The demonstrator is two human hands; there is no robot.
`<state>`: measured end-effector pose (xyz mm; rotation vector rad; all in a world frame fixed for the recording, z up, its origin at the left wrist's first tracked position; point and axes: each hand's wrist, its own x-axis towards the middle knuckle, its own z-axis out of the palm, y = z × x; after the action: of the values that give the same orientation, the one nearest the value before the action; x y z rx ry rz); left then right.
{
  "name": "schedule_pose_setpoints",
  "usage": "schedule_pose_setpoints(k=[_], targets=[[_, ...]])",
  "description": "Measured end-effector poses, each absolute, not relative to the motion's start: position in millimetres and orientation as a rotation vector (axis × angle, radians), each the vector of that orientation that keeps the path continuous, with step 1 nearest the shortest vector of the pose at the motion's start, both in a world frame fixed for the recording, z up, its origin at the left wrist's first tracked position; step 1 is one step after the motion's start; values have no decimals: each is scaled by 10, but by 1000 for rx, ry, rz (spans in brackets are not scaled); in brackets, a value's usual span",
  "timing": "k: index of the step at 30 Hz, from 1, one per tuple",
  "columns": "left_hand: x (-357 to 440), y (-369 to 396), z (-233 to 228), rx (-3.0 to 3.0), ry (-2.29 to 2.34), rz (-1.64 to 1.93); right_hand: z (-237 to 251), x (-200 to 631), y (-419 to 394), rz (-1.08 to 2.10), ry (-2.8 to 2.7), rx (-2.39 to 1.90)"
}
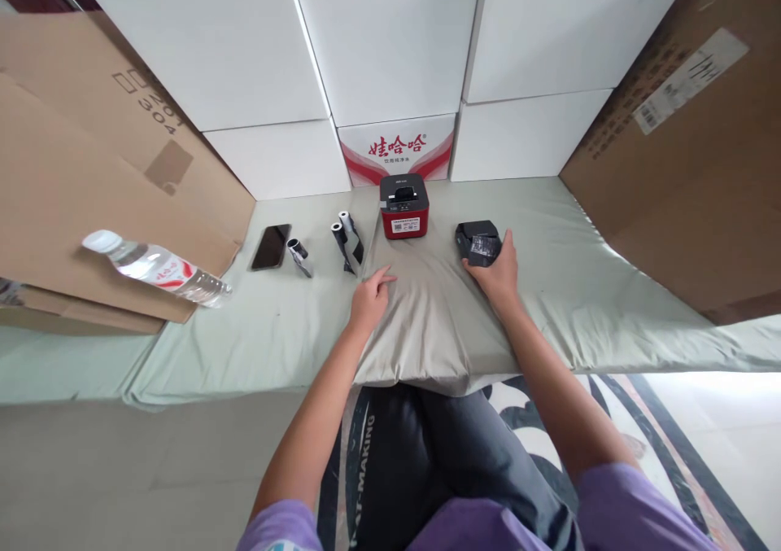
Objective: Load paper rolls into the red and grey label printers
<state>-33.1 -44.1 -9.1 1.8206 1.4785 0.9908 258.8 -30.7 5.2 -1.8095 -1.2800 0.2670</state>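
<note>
My right hand (499, 273) grips the near right side of a small black boxy device (479, 243), which looks like a portable printer with a label on it. My left hand (369, 296) is at the middle of the cloth-covered table, holding nothing, its fingers apart. A red and black receipt printer (404, 207) stands beyond and between my hands. Just left of it are two paper rolls (347, 242), upright, with black and shiny sides. Another roll (298, 258) leans farther left.
A dark phone (271, 247) lies on the table's left part. Beside it, a water bottle (159, 268) appears tilted against a cardboard box (91, 168). White boxes (390, 50) wall off the back, and another cardboard box (689, 185) stands at right. The green tablecloth (244, 347) is wrinkled.
</note>
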Motion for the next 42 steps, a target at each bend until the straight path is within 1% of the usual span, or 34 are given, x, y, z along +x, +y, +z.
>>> schedule_pose_setpoints(k=[5, 10, 16, 24, 28, 33, 38, 42], targets=[[-335, -437, -99, 1832, 1492, 975, -84, 2816, -328, 203, -1444, -1734], [-338, -438, -99, 1844, 1498, 964, -10, 3106, -306, 132, -1721, -1674], [-342, -438, -98, 1841, 1500, 947, 149, 3444, -210, 296, -1958, -1532], [-343, -433, -87, 1858, 1512, 941, 234, 3535, -212, 291, -2060, -1533], [-339, -433, -86, 1852, 1513, 933, 340, 3666, -39, 381, -2109, -1518], [-346, -429, -94, 1854, 1518, 926, 555, 3776, 350, 542, -2151, -1605], [-360, -416, -98, 1855, 1517, 919, 686, 3665, 634, 375, -2083, -1738], [-354, -416, -85, 1866, 1522, 908, 719, 3494, 719, 309, -2102, -1868]])
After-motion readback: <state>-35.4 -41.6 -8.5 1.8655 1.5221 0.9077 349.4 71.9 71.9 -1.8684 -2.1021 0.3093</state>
